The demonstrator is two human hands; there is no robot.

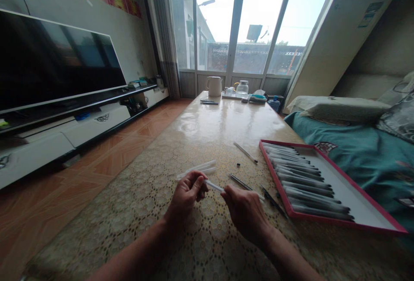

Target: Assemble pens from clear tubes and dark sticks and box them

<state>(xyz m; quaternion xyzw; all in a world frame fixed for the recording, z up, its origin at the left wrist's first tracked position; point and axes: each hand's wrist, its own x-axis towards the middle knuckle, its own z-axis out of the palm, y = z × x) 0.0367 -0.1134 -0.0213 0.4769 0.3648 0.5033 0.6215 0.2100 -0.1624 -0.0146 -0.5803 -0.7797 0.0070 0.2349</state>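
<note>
My left hand (187, 190) and my right hand (244, 207) are both closed on one white pen barrel (214, 185), held between them just above the table (207, 130). Several clear pen tubes (197, 168) lie just beyond my left hand. A dark refill (239, 181) and a black pen part (273, 201) lie by my right hand. Another white pen (245, 152) and a small black cap (238, 165) rest farther off. A red-rimmed tray (343, 225) at the right holds a row of several pens.
A white pitcher (214, 85), a glass teapot (242, 87) and small items stand at the table's far end. A TV (54, 63) on a low white cabinet runs along the left wall. A teal-covered sofa (365, 151) with cushions lies right.
</note>
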